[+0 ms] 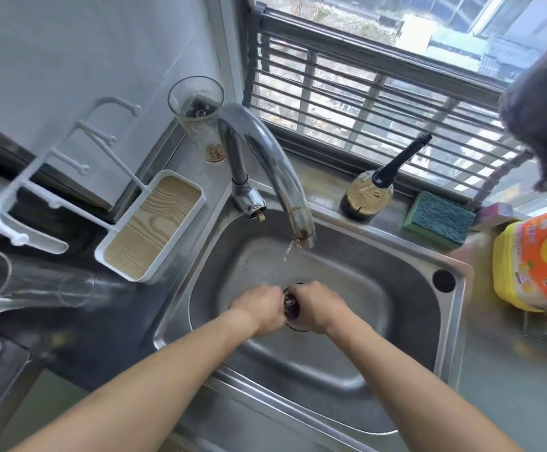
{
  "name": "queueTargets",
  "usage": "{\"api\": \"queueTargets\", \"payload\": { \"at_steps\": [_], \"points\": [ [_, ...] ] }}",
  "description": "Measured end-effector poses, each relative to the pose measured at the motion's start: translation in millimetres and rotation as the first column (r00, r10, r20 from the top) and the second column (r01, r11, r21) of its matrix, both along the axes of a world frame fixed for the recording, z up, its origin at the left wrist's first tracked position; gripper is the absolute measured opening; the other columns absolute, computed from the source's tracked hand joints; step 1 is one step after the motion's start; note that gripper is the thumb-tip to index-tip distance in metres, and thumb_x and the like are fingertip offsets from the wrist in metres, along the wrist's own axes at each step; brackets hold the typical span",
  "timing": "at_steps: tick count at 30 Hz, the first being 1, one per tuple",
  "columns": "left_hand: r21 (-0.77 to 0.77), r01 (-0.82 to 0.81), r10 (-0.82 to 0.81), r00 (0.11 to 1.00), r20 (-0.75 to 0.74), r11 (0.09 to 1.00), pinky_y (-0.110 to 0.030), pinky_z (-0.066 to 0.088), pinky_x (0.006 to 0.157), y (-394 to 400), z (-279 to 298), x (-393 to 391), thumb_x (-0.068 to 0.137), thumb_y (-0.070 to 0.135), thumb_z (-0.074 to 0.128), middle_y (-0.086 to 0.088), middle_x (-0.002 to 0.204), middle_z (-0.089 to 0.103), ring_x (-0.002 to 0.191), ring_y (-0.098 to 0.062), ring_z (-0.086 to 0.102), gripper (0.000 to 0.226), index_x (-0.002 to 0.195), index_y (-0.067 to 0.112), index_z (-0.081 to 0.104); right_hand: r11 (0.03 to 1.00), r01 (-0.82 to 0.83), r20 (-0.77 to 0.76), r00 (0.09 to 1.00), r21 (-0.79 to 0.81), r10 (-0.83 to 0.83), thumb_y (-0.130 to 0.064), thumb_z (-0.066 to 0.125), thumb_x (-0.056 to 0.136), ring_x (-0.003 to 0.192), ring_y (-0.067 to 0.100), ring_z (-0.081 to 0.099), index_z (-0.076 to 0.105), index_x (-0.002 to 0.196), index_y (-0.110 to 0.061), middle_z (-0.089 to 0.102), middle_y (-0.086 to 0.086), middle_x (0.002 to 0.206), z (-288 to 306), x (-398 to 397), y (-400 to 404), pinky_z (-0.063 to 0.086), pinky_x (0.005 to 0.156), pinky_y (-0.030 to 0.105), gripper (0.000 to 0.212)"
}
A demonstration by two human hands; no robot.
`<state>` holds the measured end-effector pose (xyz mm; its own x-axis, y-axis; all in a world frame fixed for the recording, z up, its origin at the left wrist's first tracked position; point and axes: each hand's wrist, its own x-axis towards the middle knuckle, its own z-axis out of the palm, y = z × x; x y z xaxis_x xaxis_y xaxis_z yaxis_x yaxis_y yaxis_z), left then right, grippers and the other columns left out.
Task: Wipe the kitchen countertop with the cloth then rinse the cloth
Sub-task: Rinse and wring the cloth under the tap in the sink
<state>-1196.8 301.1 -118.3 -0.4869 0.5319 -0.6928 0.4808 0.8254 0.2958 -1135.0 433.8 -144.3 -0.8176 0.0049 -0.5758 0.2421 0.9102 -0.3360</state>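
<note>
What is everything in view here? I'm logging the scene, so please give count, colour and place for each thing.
Sink: one, steel, centre.
Faucet: one, chrome, behind basin, water running.
Cloth: one, dark, wrung between both hands above the drain.
Tray: one, white with wood-grain base, left of sink.
Tall glass: one, clear, behind faucet.
Lying glass: one, clear, far left.
Bottle: one, brownish with black spout, window ledge.
Sponge: one, green and blue, ledge right.
Detergent bottle: one, yellow with orange label, right edge.
Hanging cloth: one, dark, upper right.
Left hand: gripping cloth.
Right hand: gripping cloth.
</note>
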Motion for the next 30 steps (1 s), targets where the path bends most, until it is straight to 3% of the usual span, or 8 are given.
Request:
{"api": "queueTargets", "payload": {
  "at_steps": [5, 12, 15, 17, 20, 23, 26, 30],
  "points": [
    [-0.079, -0.478, 0.37, 0.554, 0.746, 0.875, -0.022, 0.017, 0.042, -5.7, 2.2, -0.2, 0.085, 0.016, 0.052, 0.002, 0.05, 0.033, 0.038, -0.012, 0.026, 0.026, 0.06, 0.023, 0.053, 0.995, -0.102, -0.316, 0.943, 0.02, 0.103, -0.036, 0.067, 0.084, 0.093, 0.036, 0.061, 0.053, 0.103, -0.014, 0.063, 0.008, 0.104, -8.8, 17.8, 9.4, 0.045, 0.063, 0.041, 0.033],
    [-0.105, -0.564, 0.327, 0.309, 0.893, 0.819, -0.02, 0.01, 0.038, -18.2, -10.4, -10.7, 0.098, 0.057, 0.054, 0.007, 0.054, 0.024, 0.04, -0.005, 0.018, 0.042, 0.073, 0.024, 0.045, 0.974, 0.105, -0.32, 0.932, -0.203, -0.167, -0.047, 0.057, 0.074, 0.084, 0.029, 0.054, 0.046, 0.091, -0.021, 0.057, 0.002, 0.089, -15.4, 17.5, 7.9, 0.046, 0.063, 0.044, 0.033],
    [0.186, -0.384, 0.181, 0.74, 0.648, 0.904, -0.025, 0.033, 0.048, -19.9, -21.7, -18.9, 0.092, 0.048, 0.065, 0.007, 0.064, 0.046, 0.053, -0.012, 0.045, 0.029, 0.085, 0.024, 0.05, 0.902, 0.239, -0.12, 0.947, -0.36, -0.299, -0.036, 0.081, 0.072, 0.087, 0.026, 0.057, 0.049, 0.094, -0.022, 0.059, 0.003, 0.094, -16.6, 14.8, 13.0, 0.044, 0.07, 0.038, 0.042],
    [0.293, -0.103, 0.018, 0.961, 0.277, 0.951, -0.032, 0.046, 0.067, -22.1, -29.0, -25.3, 0.087, 0.04, 0.07, 0.005, 0.085, 0.062, 0.083, -0.022, 0.063, 0.022, 0.09, 0.033, 0.049, 0.657, 0.464, 0.154, 0.867, -0.594, -0.474, -0.032, 0.09, 0.066, 0.089, 0.022, 0.06, 0.058, 0.104, -0.015, 0.065, 0.007, 0.099, -10.9, 20.3, 17.1, 0.047, 0.076, 0.037, 0.052],
    [0.449, 0.101, -0.116, 0.993, 0.006, 0.888, -0.041, 0.05, 0.079, -24.9, -30.9, -30.6, 0.089, 0.027, 0.067, 0.0, 0.101, 0.058, 0.096, -0.03, 0.061, 0.023, 0.096, 0.033, 0.046, 0.072, 0.711, 0.593, 0.634, -0.7, -0.496, -0.049, 0.089, 0.07, 0.094, 0.024, 0.063, 0.066, 0.109, -0.011, 0.067, 0.013, 0.103, 2.0, 29.5, 29.3, 0.052, 0.08, 0.039, 0.059],
    [0.647, 0.263, -0.196, 0.965, -0.176, 0.715, -0.036, 0.05, 0.073, -21.3, -30.6, -25.0, 0.091, 0.016, 0.063, -0.002, 0.098, 0.052, 0.085, -0.027, 0.058, 0.032, 0.12, 0.027, 0.054, -0.179, 0.773, 0.778, 0.537, -0.609, -0.326, -0.052, 0.068, 0.09, 0.116, 0.034, 0.062, 0.073, 0.117, -0.014, 0.066, 0.023, 0.126, 4.5, 36.1, 35.8, 0.056, 0.093, 0.052, 0.047],
    [0.674, 0.463, -0.282, 0.886, -0.369, 0.575, -0.033, 0.045, 0.069, -14.4, -32.2, -21.9, 0.09, 0.008, 0.058, -0.007, 0.095, 0.053, 0.08, -0.025, 0.053, 0.034, 0.121, 0.021, 0.058, -0.173, 0.821, 0.83, 0.557, -0.544, 0.037, -0.048, 0.067, 0.092, 0.132, 0.039, 0.055, 0.053, 0.143, -0.006, 0.054, 0.03, 0.142, 2.8, 38.3, 32.4, 0.054, 0.098, 0.055, 0.068],
    [0.473, 0.628, -0.346, 0.758, -0.553, 0.619, -0.038, 0.047, 0.053, -22.1, -38.7, -30.4, 0.087, 0.01, 0.047, -0.006, 0.085, 0.05, 0.068, -0.028, 0.053, 0.022, 0.106, 0.017, 0.055, 0.223, 0.77, 0.795, 0.604, -0.598, 0.048, -0.029, 0.071, 0.09, 0.063, 0.013, 0.063, 0.062, 0.114, -0.007, 0.07, 0.01, 0.091, 13.6, 28.2, 17.4, 0.042, 0.041, 0.014, 0.033]
  ]
}}
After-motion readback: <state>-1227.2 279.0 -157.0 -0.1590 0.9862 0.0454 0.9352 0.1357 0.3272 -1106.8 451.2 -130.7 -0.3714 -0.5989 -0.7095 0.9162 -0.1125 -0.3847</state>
